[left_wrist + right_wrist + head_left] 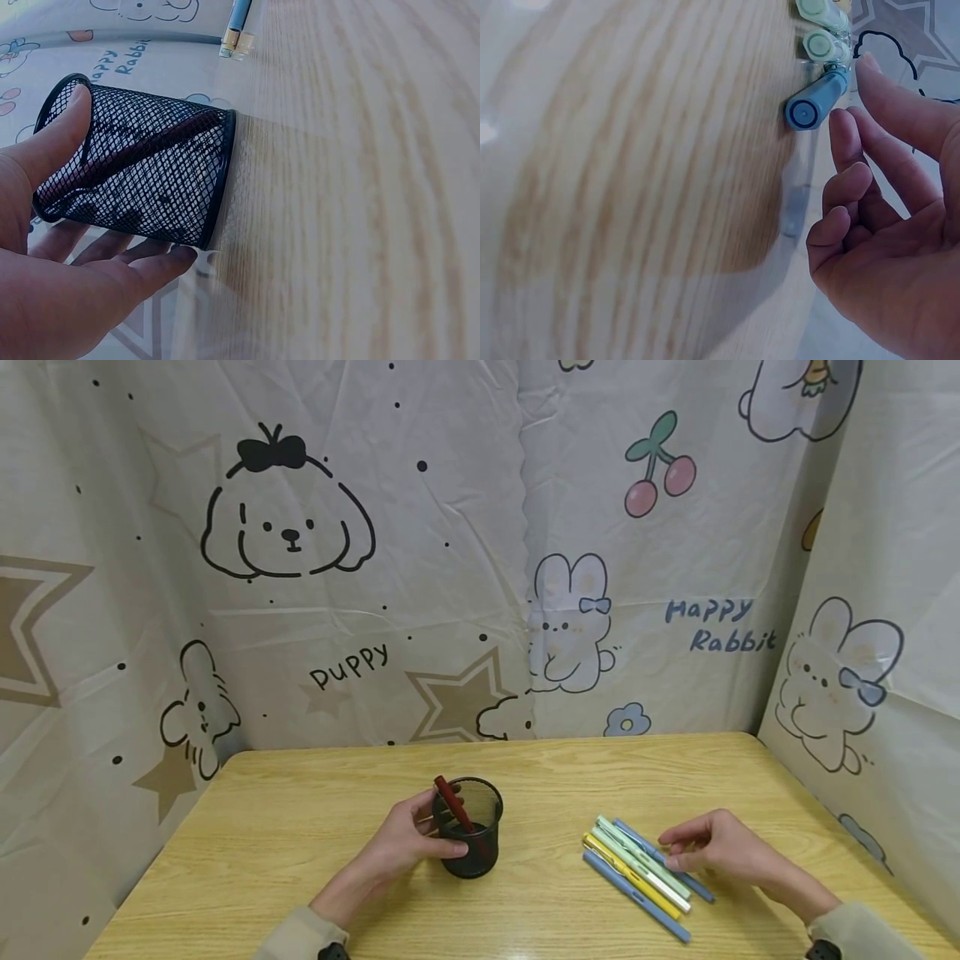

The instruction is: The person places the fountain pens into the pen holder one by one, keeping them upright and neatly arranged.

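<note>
My left hand (397, 845) grips a black mesh pen cup (483, 857) standing upright on the table, thumb at the near side and fingers around the far side. Inside the cup leans a dark red pen (453, 803), its upper end above the rim. To the right lie several pens side by side: a blue pen (636, 897), a yellow pen (630, 876), a white and pale green pen (660, 884), a light green pen (637, 852) and another blue pen (699, 887). My right hand (735, 853) has its thumb and loosely bent fingers right at that last blue pen (816, 103).
The wooden table (315, 793) reaches back to a printed cloth (450, 568) that hangs behind it and along both sides. The pens lie slanted, their near ends toward the right front.
</note>
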`<state>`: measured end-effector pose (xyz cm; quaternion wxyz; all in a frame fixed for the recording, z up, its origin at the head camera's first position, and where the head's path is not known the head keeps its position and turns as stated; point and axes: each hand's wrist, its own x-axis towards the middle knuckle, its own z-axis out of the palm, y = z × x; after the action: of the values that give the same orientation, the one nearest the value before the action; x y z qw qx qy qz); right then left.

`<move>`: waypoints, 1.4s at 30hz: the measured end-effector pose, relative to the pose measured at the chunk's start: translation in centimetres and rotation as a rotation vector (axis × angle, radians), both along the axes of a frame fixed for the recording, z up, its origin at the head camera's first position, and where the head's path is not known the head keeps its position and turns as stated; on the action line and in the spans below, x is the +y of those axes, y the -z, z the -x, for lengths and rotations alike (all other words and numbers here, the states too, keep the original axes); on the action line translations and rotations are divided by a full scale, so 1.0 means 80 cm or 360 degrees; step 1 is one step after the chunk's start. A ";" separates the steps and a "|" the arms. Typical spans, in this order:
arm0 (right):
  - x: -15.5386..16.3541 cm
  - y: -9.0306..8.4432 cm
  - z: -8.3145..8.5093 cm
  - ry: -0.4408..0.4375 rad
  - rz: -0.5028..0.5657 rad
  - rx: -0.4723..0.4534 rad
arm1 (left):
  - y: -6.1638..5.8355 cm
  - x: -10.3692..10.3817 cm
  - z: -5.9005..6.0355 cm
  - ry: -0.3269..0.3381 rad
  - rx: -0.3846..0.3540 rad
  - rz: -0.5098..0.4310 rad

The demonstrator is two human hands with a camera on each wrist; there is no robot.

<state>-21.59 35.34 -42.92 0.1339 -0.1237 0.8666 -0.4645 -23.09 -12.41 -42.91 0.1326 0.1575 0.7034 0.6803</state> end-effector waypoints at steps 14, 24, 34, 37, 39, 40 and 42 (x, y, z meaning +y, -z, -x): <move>-0.001 0.003 0.002 -0.0054 0.0001 0.0011 | 0.001 0.000 0.000 0.0005 0.0012 -0.0005; 0.003 0.005 0.006 -0.0058 -0.0045 0.0057 | 0.000 0.001 -0.001 -0.0009 0.0007 -0.0007; 0.010 0.006 0.007 -0.0021 -0.0100 0.0138 | 0.001 0.001 -0.001 -0.0001 -0.0014 -0.0010; 0.010 0.007 0.008 0.0004 -0.0124 0.0141 | 0.001 0.001 -0.001 -0.0009 -0.0012 -0.0002; 0.009 0.007 0.008 0.0014 -0.0126 0.0143 | 0.000 0.001 -0.001 -0.0016 -0.0015 0.0000; 0.009 0.006 0.008 0.0019 -0.0130 0.0143 | 0.000 0.001 -0.001 -0.0019 -0.0017 0.0000; 0.007 0.006 0.009 0.0010 -0.0130 0.0154 | 0.001 0.001 -0.001 -0.0022 -0.0019 0.0000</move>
<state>-22.30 35.91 -43.44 0.0954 -0.1377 0.8907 -0.4227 -23.04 -12.33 -42.96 0.1323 0.1485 0.7038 0.6820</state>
